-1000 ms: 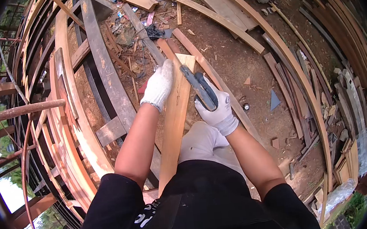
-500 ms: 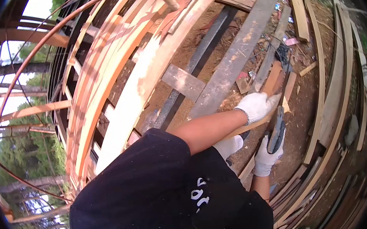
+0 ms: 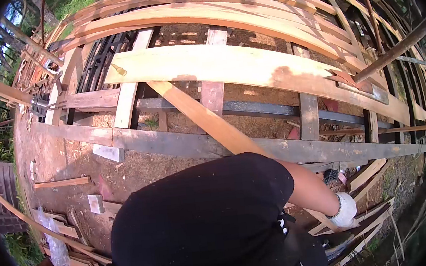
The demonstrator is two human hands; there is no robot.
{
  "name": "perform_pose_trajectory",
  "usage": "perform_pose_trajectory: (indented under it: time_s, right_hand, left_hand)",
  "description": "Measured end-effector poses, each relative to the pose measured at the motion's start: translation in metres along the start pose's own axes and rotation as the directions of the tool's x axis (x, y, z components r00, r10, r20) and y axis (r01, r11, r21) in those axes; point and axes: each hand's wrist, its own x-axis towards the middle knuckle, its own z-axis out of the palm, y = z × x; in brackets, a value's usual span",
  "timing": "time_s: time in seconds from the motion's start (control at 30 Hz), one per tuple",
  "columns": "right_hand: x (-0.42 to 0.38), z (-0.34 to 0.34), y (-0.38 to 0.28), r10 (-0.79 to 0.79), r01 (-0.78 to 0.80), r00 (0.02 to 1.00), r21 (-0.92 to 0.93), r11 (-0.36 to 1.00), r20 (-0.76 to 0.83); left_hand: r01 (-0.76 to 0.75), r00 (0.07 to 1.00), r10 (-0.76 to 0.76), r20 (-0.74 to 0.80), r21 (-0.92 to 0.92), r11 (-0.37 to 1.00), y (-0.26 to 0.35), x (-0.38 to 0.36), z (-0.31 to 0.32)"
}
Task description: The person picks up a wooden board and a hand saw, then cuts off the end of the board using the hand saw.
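Observation:
A narrow wooden plank (image 3: 212, 120) slants from the wide pale board down to the lower right, passing beneath my left forearm. My left hand (image 3: 344, 210), in a white knit glove, grips this plank near its lower end; its fingertips are mostly hidden. A bluish-grey thing (image 3: 339, 250) lies just below that hand, too blurred to name. My right hand is out of sight behind my black shirt. The wide pale board (image 3: 206, 62) rests across several crosspieces, with a small yellowish object (image 3: 118, 69) on its left end.
Long sawn beams (image 3: 211, 11) lie behind the wide board. A dark weathered rail (image 3: 173, 144) runs across the middle. White blocks (image 3: 108, 152) sit on the dirt at left. A round pole (image 3: 395, 50) juts in from the right, and scrap wood (image 3: 366, 174) lies at lower right.
My view has swung round, bringing the whole board frame into sight. My right hand, which held a long dark tool, has left the view. My left hand stays on the plank.

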Motion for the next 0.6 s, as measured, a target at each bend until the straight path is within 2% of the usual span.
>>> perform_pose_trajectory:
  time_s: [0.03,0.13,0.17,0.2,0.27,0.33,0.37,0.43,0.5,0.53,0.57,0.6]
  right_hand:
    - [0.000,-0.002,-0.004,-0.005,0.005,1.000,-0.006,1.000,-0.008]
    - [0.004,-0.015,-0.023,-0.007,0.007,1.000,-0.044,0.999,-0.018]
    - [0.005,-0.021,-0.032,-0.009,0.007,1.000,-0.062,0.998,-0.028]
    - [0.004,-0.023,-0.040,-0.007,0.004,0.999,-0.071,0.997,-0.033]
    - [0.002,-0.024,-0.041,0.004,-0.008,0.999,-0.071,0.997,-0.047]
    - [-0.001,-0.020,-0.031,0.012,-0.014,1.000,-0.074,0.997,-0.028]
    - [-0.004,-0.019,-0.030,0.021,-0.023,1.000,-0.077,0.997,-0.018]
    - [-0.007,-0.018,-0.024,0.029,-0.029,1.000,-0.091,0.995,-0.003]
    - [-0.007,-0.013,-0.020,0.027,-0.025,0.999,-0.073,0.997,0.021]
    - [-0.007,-0.014,-0.017,0.036,-0.034,0.999,-0.067,0.997,0.032]
    - [-0.008,-0.013,-0.018,0.048,-0.045,0.998,-0.070,0.997,0.030]
    - [-0.009,-0.012,-0.018,0.058,-0.056,0.998,-0.070,0.996,0.034]
  left_hand:
    - [0.050,0.998,-0.053,0.044,0.059,0.997,0.007,-0.003,-0.006]
    - [-0.030,0.998,0.035,-0.046,0.112,0.993,0.004,0.003,-0.014]
    - [0.117,0.993,-0.118,-0.017,-0.024,0.993,0.009,-0.011,-0.038]
    - [-0.017,0.999,0.018,-0.041,0.026,1.000,-0.009,-0.006,-0.033]
    - [-0.008,0.999,0.010,-0.038,0.068,0.998,-0.037,0.012,-0.032]
    - [0.180,0.983,-0.180,-0.025,-0.002,0.984,-0.037,0.010,-0.037]
    - [0.102,0.993,-0.108,0.048,0.107,0.989,-0.033,0.003,-0.046]
    - [0.112,0.992,-0.115,0.049,0.048,0.992,-0.046,0.025,-0.021]
    - [0.034,0.994,-0.049,0.100,0.148,0.988,-0.042,0.010,-0.021]
    - [0.096,0.988,-0.103,0.115,0.061,0.993,-0.038,0.008,-0.018]
    - [0.083,0.986,-0.090,0.137,0.054,0.995,-0.037,0.008,-0.012]
    - [0.144,0.984,-0.146,0.099,0.023,0.989,-0.042,0.006,-0.008]
